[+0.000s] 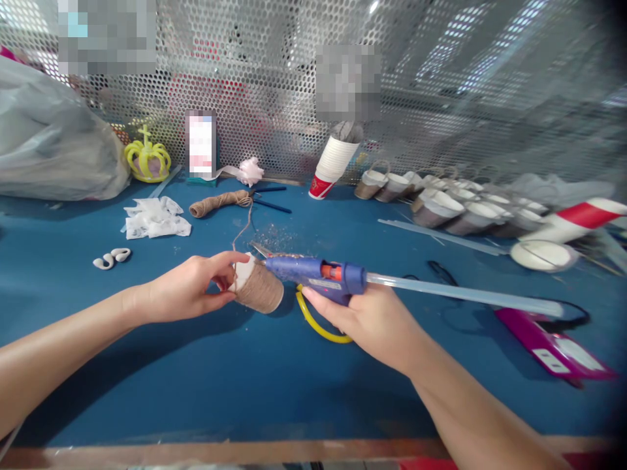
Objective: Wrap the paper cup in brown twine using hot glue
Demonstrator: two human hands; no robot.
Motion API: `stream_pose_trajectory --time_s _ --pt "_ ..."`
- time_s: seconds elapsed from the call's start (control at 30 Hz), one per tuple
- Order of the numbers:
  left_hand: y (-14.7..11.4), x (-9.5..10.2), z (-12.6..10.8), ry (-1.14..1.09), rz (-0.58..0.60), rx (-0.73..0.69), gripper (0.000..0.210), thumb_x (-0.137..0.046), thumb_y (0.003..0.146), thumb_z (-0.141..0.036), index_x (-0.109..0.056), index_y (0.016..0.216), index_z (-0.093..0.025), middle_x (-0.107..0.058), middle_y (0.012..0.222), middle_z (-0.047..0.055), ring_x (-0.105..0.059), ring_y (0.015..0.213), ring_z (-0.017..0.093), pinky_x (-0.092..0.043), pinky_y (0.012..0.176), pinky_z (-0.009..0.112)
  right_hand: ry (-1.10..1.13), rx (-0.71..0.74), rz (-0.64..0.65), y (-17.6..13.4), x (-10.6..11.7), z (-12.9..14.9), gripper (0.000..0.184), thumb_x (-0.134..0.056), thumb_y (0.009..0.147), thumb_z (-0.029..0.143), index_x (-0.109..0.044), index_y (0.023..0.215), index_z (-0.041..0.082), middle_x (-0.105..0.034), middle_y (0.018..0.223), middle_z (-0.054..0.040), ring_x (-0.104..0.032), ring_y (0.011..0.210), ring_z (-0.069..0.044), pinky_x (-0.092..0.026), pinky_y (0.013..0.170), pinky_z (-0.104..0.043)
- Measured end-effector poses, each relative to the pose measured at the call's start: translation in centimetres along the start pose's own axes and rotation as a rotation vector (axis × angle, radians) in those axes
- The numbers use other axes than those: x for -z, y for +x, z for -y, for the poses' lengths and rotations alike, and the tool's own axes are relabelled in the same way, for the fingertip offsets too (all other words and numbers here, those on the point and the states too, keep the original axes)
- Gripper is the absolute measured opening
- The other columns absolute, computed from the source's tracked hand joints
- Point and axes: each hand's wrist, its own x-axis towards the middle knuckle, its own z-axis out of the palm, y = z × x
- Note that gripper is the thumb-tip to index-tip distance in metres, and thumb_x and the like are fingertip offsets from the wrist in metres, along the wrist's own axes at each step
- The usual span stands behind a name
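My left hand [189,287] grips the rim end of a paper cup [262,287] wrapped in brown twine, which lies tilted on the table. From the cup a strand runs back to a twine skein [220,202]. My right hand [382,323] is closed round the handle of a blue hot glue gun [306,271]. Its nozzle points left, at the white upper part of the cup. A long clear glue stick [465,297] sticks out of its rear. Partly behind the gun lie scissors [321,326] with a yellow handle.
Several twine-wrapped cups [441,205] stand at the back right, near a stack of paper cups [336,160]. Loose glue sticks [435,235] and a purple item [553,343] lie right. White lace [157,217], a yellow crown [147,160] and a plastic bag [53,130] are left. A perforated metal panel [274,85] rises behind.
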Motion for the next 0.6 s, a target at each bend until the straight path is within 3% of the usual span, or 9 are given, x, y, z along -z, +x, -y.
stream_pose_trajectory --time_s 0.2,0.37,0.6 --pt "0.0 -0.01 0.01 -0.007 0.005 0.011 0.046 -0.049 0.079 -0.019 -0.038 0.123 -0.012 -0.065 0.078 0.002 -0.061 0.07 0.013 -0.048 0.067 0.025 0.054 -0.002 0.032 -0.02 0.0 0.07 0.014 -0.053 0.08 0.024 -0.066 0.078 0.02 -0.069 0.073 0.0003 -0.064 0.063 -0.016 -0.05 0.061 -0.025" --pt "0.02 0.02 -0.06 -0.022 0.007 0.01 0.046 -0.05 0.079 -0.019 -0.037 0.123 -0.013 -0.066 0.079 0.002 -0.061 0.071 0.013 -0.048 0.068 0.025 0.002 0.023 -0.012 -0.05 -0.08 -0.03 0.014 -0.052 0.08 0.024 -0.065 0.077 0.02 -0.069 0.073 -0.0013 -0.064 0.066 -0.017 -0.05 0.064 -0.026" --pt "-0.01 0.06 -0.02 -0.034 0.001 0.002 0.047 -0.049 0.079 -0.019 -0.037 0.124 -0.013 -0.065 0.077 0.001 -0.061 0.07 0.012 -0.048 0.068 0.025 0.024 0.019 -0.008 -0.17 -0.35 0.36 0.014 -0.053 0.077 0.021 -0.055 0.063 0.022 -0.063 0.06 0.0005 -0.059 0.055 -0.015 -0.05 0.059 -0.026"
